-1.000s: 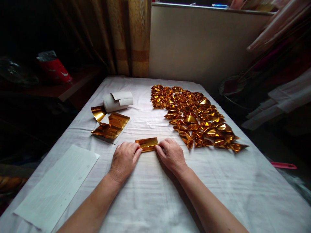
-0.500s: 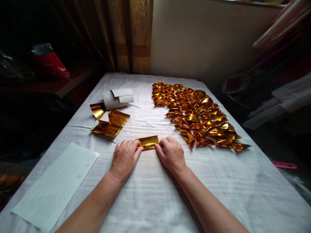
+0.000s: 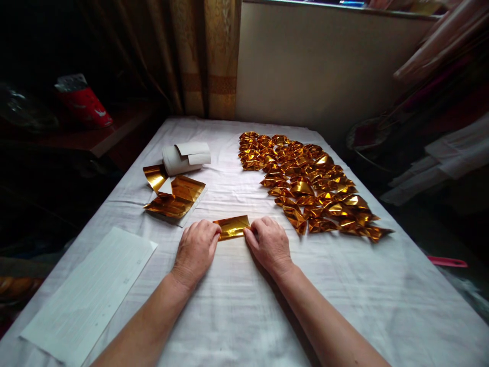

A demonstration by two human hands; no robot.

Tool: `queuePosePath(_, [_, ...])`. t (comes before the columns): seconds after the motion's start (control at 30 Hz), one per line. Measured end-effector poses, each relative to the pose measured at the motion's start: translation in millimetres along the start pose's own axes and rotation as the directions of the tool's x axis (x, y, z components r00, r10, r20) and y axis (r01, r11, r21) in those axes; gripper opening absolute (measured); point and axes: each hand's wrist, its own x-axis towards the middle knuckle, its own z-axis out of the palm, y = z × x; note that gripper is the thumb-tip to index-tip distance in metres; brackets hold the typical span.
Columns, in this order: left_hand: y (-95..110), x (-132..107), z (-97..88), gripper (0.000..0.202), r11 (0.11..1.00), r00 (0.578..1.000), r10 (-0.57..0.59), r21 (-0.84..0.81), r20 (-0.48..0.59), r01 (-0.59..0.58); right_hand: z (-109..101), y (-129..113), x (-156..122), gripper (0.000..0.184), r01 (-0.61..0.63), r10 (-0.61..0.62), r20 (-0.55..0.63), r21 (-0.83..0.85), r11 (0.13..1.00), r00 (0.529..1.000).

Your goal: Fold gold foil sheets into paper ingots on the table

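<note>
Between my hands a folded strip of gold foil paper (image 3: pixel 234 227) lies low over the white cloth. My left hand (image 3: pixel 195 250) pinches its left end between thumb and fingers. At the right end my right hand (image 3: pixel 269 244) has thumb and forefinger closed on the strip's edge. Beyond my left hand are loose gold foil sheets (image 3: pixel 179 196), partly creased, with one curled up. Several folded gold foil pieces (image 3: pixel 305 178), pointed at the ends, stand in rows to the right.
A white roll of paper (image 3: pixel 187 157) lies behind the foil sheets. At the left a pale lined sheet (image 3: pixel 91 295) rests on the white cloth (image 3: pixel 237 316). A red container (image 3: pixel 86 104) stands on a dark side table. Clothes (image 3: pixel 454 153) hang at the right, near a pink handle (image 3: pixel 446 262).
My left thumb has drawn back a little toward the strip's left end, baring more of the foil. My right hand keeps its pinch. The view has tilted slightly.
</note>
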Motion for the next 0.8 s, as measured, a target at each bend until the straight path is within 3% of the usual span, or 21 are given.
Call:
queuePosePath(0.23, [16.8, -10.8, 14.1, 0.034, 0.953, 0.953, 0.301, -0.021, -0.037, -0.302, 0.3, 0.6, -0.5, 0.020, -0.002, 0.002, 0.000, 0.011, 1.000, 1.000])
queuePosePath(0.47, [21.1, -17.0, 16.0, 0.045, 0.945, 0.944, 0.327, 0.008, 0.044, -0.328, 0.5, 0.0, -0.5, 0.021, 0.005, -0.004, -0.028, 0.025, 1.000, 1.000])
queuePosePath(0.8, [4.4, -33.1, -2.6, 0.041, 0.954, 0.956, 0.288, 0.067, 0.056, -0.291, -0.6, -1.6, -1.9, 0.021, -0.010, 0.010, -0.026, -0.005, 1.000, 1.000])
